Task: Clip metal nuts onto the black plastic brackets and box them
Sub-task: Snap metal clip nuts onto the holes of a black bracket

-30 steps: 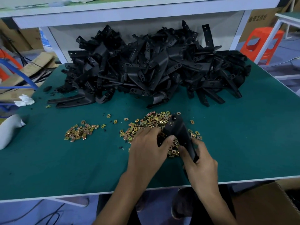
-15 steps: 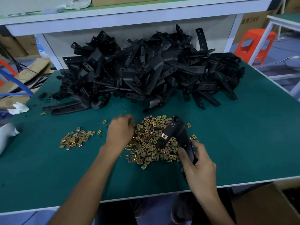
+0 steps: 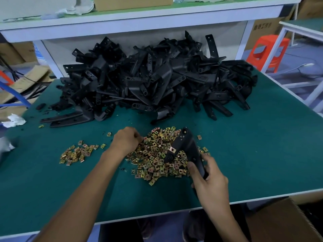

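My right hand (image 3: 208,180) grips the lower end of a black plastic bracket (image 3: 187,147), held above the main heap of brass-coloured clip nuts (image 3: 157,154). One nut (image 3: 172,149) sits clipped on the bracket's short arm. My left hand (image 3: 126,140) reaches into the left edge of that heap, its fingers curled down among the nuts; whether it pinches one is hidden. A smaller heap of nuts (image 3: 76,153) lies further left. A big pile of black brackets (image 3: 153,81) fills the back of the green table (image 3: 262,154).
A cardboard box (image 3: 283,222) stands below the table's front edge at the right. White rags (image 3: 14,119) lie at the left edge. A white shelf (image 3: 139,20) runs above the pile. An orange stool (image 3: 267,49) stands beyond the right side.
My left hand left the bracket and moved left and away to the edge of the nut heap, uncovering the clipped nut. My right hand keeps holding the bracket in about the same place.
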